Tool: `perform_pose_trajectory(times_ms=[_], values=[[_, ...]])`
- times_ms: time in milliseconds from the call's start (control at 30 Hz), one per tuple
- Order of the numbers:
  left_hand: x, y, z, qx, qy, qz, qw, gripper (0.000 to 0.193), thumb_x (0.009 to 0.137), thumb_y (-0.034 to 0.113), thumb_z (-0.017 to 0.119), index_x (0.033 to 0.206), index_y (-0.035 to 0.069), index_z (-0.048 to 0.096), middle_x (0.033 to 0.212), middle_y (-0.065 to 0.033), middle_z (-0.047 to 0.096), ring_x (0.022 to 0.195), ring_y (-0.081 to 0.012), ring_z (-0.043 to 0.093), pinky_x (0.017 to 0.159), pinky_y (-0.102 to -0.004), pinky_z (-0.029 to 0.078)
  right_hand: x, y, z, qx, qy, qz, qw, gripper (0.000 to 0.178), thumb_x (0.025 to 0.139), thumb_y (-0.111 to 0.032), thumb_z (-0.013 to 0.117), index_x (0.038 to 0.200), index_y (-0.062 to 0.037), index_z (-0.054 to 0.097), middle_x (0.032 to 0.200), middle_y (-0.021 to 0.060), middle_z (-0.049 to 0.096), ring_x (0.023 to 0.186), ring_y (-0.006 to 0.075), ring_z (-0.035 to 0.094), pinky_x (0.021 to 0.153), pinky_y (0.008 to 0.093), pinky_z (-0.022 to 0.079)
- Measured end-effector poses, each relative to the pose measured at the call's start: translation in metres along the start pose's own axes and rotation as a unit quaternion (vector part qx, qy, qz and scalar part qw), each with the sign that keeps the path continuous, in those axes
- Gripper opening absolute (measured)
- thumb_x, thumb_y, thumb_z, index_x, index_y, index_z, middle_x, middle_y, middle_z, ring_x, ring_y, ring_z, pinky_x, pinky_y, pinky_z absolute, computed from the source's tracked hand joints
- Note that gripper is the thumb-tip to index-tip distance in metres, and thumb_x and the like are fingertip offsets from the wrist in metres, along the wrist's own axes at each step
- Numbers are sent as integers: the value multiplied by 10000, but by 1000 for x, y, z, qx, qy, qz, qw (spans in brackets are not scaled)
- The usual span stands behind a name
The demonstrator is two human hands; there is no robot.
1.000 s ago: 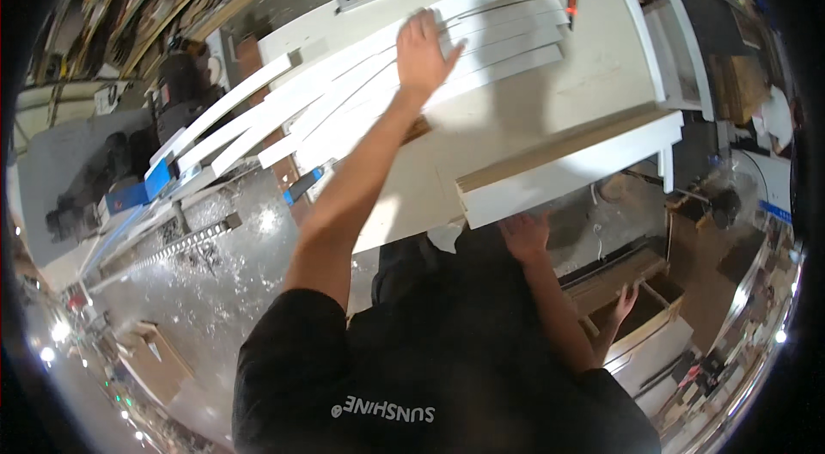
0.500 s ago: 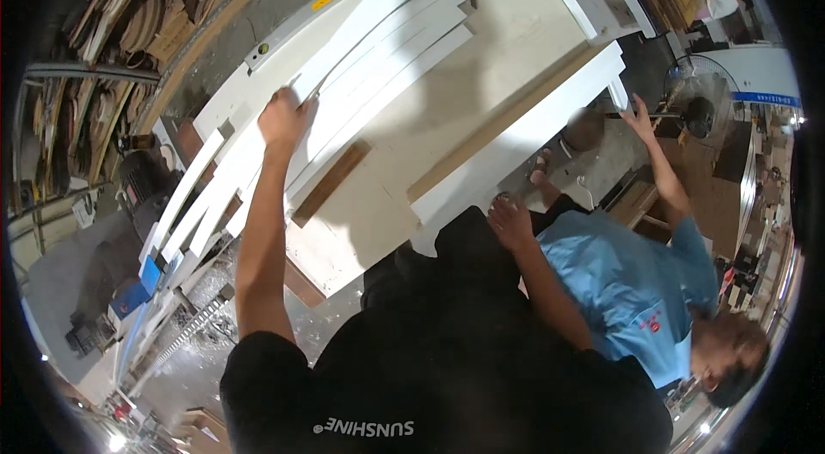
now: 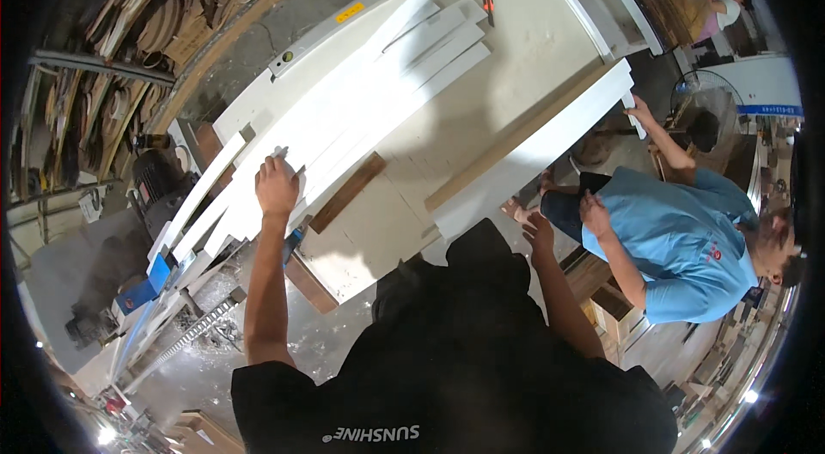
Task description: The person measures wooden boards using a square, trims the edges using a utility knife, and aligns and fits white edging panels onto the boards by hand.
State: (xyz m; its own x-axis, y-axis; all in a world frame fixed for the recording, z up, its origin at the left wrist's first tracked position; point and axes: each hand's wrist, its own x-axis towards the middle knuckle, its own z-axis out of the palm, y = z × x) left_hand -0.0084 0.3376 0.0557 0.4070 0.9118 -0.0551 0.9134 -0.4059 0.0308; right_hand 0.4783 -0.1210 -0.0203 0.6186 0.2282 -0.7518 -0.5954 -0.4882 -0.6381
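Note:
Several long white strips (image 3: 387, 93) lie side by side, overlapping, across a pale worktable (image 3: 524, 33). My left hand (image 3: 278, 186) rests on their nearer part, its fingers extended over the white surface and not wrapped round a strip. Just right of my body, my right hand (image 3: 539, 233) hangs in the air with fingers apart and nothing in it. Nearest to it on the table is a long white board (image 3: 533, 145) along the right edge. A short brown wood block (image 3: 347, 193) lies right of the strips. An orange-and-black utility knife (image 3: 486, 2) lies beyond their far ends.
At the right, a co-worker in a blue shirt (image 3: 679, 239) has one hand (image 3: 638, 113) by the white board's far end. A grey spirit level (image 3: 318, 40) borders the table's far left side. Curved wood pieces (image 3: 176, 20) fill racks beyond; a fan (image 3: 706, 115) stands at the right.
My left hand has moved back toward me along the strips, its grip loosened. My right hand has shifted slightly right. The co-worker has moved farther right, and their second hand now shows.

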Motion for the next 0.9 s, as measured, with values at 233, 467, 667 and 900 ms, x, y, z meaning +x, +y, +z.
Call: perform_pose_trajectory(times_ms=[233, 467, 667, 900], values=[[-2, -10, 30, 2, 47, 34, 998, 612, 877, 291, 835, 1350, -23, 605, 1230, -174, 662, 1178, -356, 656, 1066, -486, 517, -18, -29, -25, -161, 97, -305, 934, 332, 1112, -283, 655, 1323, -28, 687, 1137, 85, 760, 961, 186, 713, 833, 337, 561], [-11, -11, 16, -4, 26, 52, 998, 604, 970, 370, 749, 1391, -32, 587, 1340, -209, 669, 1232, -365, 659, 1085, -483, 527, -115, -145, 96, -208, -11, -606, 768, 100, 1039, -63, 708, 1079, 22, 743, 994, 115, 744, 858, 169, 694, 790, 358, 575], [-49, -10, 4, -34, -1, 31, 999, 572, 987, 393, 740, 1357, -16, 591, 1332, -213, 668, 1227, -375, 672, 1016, -501, 571, -129, -204, 242, -442, -141, -677, 571, 580, 893, -197, 842, 1429, -82, 653, 1370, 137, 707, 1300, 379, 650, 1106, 499, 525], [-162, 2, -4, -144, 11, 43, 989, 611, 961, 379, 794, 1311, -67, 567, 1186, -279, 650, 1037, -495, 665, 885, -557, 568, -83, -200, 340, -513, -170, -781, 314, 716, 853, -153, 799, 1540, -108, 601, 1472, 120, 652, 1480, 328, 516, 1295, 493, 361]])
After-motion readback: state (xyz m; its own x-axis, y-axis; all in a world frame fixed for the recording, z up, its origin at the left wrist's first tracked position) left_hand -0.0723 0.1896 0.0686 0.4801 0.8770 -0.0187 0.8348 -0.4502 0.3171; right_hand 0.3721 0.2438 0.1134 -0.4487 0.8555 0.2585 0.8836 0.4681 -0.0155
